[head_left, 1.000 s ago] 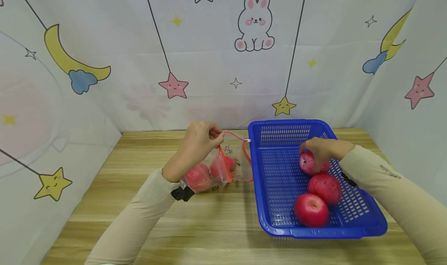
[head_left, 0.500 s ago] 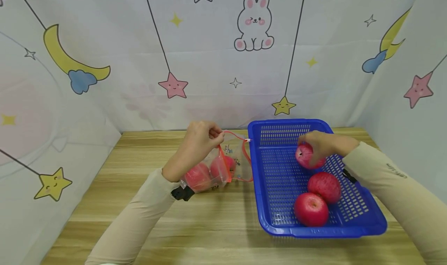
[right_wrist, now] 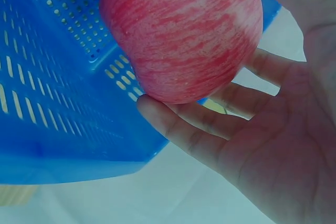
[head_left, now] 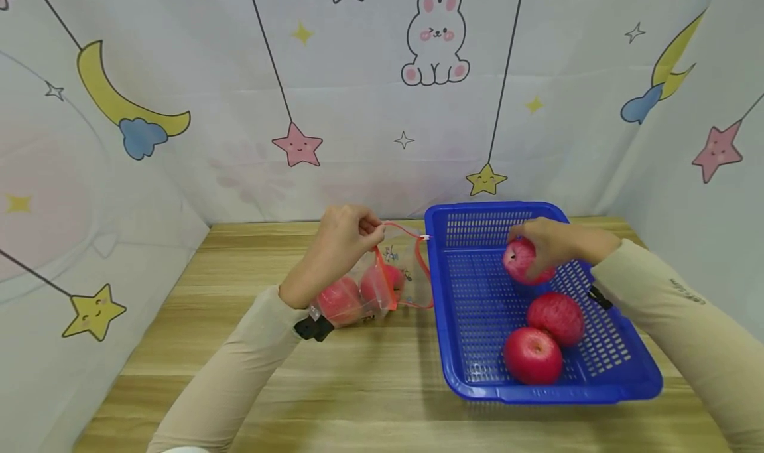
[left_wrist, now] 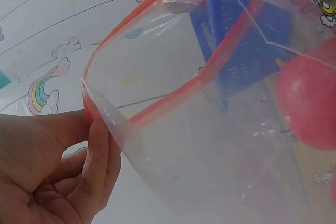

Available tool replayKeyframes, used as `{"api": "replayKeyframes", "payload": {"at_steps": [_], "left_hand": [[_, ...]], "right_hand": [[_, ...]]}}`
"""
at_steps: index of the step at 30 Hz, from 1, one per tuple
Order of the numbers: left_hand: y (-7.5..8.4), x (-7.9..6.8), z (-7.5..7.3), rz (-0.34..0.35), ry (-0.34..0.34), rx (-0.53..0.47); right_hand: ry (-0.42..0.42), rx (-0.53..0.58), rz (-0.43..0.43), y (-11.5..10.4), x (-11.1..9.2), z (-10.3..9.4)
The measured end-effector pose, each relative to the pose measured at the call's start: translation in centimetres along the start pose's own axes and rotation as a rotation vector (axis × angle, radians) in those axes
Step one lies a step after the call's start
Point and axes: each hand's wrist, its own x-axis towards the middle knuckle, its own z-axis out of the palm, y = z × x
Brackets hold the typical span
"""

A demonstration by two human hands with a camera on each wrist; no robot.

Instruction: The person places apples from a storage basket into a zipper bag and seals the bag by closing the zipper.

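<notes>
The right fingers (right_wrist: pixel 181 127) are spread and curved round the held apple (right_wrist: pixel 184 35), the thumb opposite them; so wide a hold probably suits a round, smooth skin better than a narrow pinch. The left fingers (left_wrist: pixel 97 148) pinch the orange rim of a clear plastic bag (left_wrist: pixel 173 171) between thumb and forefinger, the rest curled in below. Lifting that edge seems meant to hold the mouth apart, since the film looks too limp to stand by itself.

The right hand (head_left: pixel 552 237) reaches over the fruit, its forearm slanting toward ten o'clock. The left hand (head_left: pixel 343 237) is raised above the bag, forearm aimed at one o'clock.

Below the left hand, bagged apples (head_left: pixel 338 302) lie at six and about five o'clock, perhaps weighting the bag down. Its mouth faces three o'clock, toward the blue basket (head_left: pixel 555 393). Within the basket, the held apple is near twelve, while two loose apples (head_left: pixel 533 355) sit around five and six. Whether the held one clears the basket floor is hard to tell. Everything stands on a wood-grained surface (head_left: pixel 334 406).
</notes>
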Motion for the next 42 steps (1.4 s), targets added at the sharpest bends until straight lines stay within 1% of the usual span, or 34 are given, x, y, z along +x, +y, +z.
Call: {"api": "replayKeyframes", "payload": {"at_steps": [6, 13, 18, 22, 27, 30, 35, 42], "left_hand": [[0.1, 0.1, 0.1, -0.002, -0.008, -0.001], [0.2, 0.1, 0.1, 0.004, -0.011, 0.002], [0.2, 0.0, 0.1, 0.016, -0.009, 0.006], [0.3, -0.1, 0.1, 0.011, -0.014, 0.004], [0.2, -0.1, 0.1, 0.006, -0.018, 0.001], [0.1, -0.1, 0.1, 0.006, -0.017, 0.002], [0.1, -0.1, 0.1, 0.003, -0.015, 0.001], [0.1, -0.1, 0.1, 0.003, -0.012, 0.012]], "right_hand": [[0.023, 0.001, -0.001, -0.2, 0.1, -0.4], [0.064, 0.026, -0.032, -0.7, 0.2, -0.6], [0.081, 0.041, -0.024, -1.1, 0.1, -1.0], [0.104, 0.070, -0.024, -1.6, 0.0, -1.3], [0.172, 0.096, -0.077, -2.4, 0.0, -1.8], [0.194, 0.117, -0.097, -3.1, 0.0, -2.1], [0.214, 0.127, -0.118, -4.3, 0.2, -2.4], [0.211, 0.123, -0.139, -5.6, 0.5, -2.7]]}}
